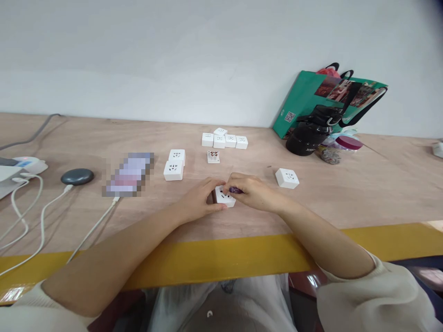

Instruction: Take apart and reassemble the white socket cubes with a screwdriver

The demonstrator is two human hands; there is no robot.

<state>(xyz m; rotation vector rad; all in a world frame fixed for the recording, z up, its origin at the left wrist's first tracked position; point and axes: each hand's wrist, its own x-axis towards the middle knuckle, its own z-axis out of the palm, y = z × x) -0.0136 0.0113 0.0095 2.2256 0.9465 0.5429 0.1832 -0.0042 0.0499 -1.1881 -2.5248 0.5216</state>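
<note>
A white cube-shaped socket adapter (224, 196) rests on the wooden table (363, 193) in front of me. My left hand (200, 199) wraps round its left side and holds it down. My right hand (254, 191) is closed on a small purple-handled tool (236, 189) whose tip meets the top of the adapter. Two more white adapters (175, 165) stand to the left, one (287, 178) to the right, and a cluster of several (224, 139) lies further back. An opened adapter part (213, 157) with its metal insides showing lies behind my hands.
A blurred-out phone (128, 174) with a white cable (93, 226) lies at the left, beside a dark grey oval object (77, 176) and a white device (20, 167). At the back right stand a black bottle (309, 133) and a green bag (328, 101). A yellow strip (221, 258) edges the table.
</note>
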